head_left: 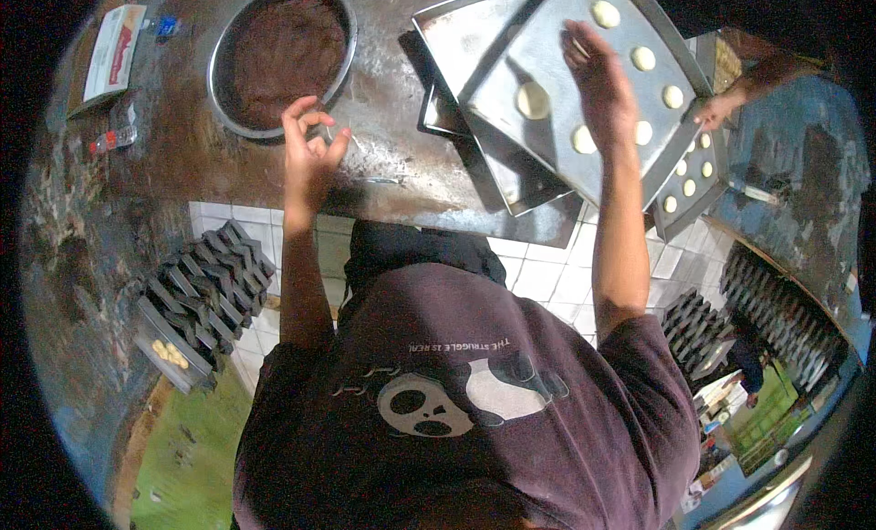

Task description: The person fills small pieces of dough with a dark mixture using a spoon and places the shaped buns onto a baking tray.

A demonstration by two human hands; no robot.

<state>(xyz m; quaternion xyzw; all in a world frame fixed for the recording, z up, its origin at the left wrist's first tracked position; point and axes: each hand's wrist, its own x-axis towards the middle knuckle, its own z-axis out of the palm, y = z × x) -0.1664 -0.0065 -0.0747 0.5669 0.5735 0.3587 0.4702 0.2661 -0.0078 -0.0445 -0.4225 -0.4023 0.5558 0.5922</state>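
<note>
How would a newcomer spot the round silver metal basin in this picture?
Start at the worn brown table across the top of the picture. Left of its stacked grey rectangular metal trays, near the bare left hand, is the wide round silver metal basin. Its curved rim and dark brown contents set it apart from the angular trays.

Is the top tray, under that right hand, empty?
Not empty: the top tray has several pale round balls spread over it.
</note>
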